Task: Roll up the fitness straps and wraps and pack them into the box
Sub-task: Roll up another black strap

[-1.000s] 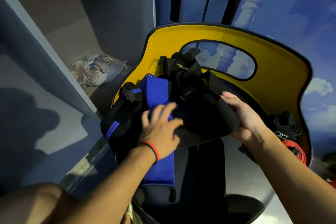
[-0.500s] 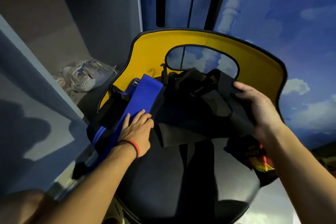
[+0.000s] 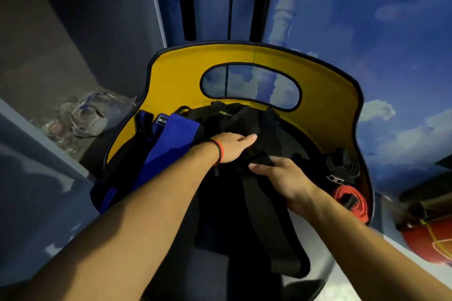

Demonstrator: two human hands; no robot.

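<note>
A pile of black fitness wraps [image 3: 244, 193] lies on the black seat of a yellow-backed chair [image 3: 337, 95]. My left hand [image 3: 233, 146] rests on top of the pile with fingers stretched over the black fabric. My right hand [image 3: 281, 178] grips a fold of the same black wrap just below. A blue wrap [image 3: 168, 151] with black ends hangs over the seat's left side. Against the chair's right edge stand a rolled black strap [image 3: 341, 166] and a rolled red strap [image 3: 352, 200]. No box shows.
A clear plastic bag of items [image 3: 90, 120] lies on the grey floor at the left, beside a grey wall. Behind the chair is a blue cloud-painted wall with black poles [image 3: 188, 0]. An orange object [image 3: 430, 242] sits at the lower right.
My left hand left the blue wrap and moved right onto the black pile. My right hand came in from the pile's right edge to its middle. The camera tilted, showing the rolled straps again.
</note>
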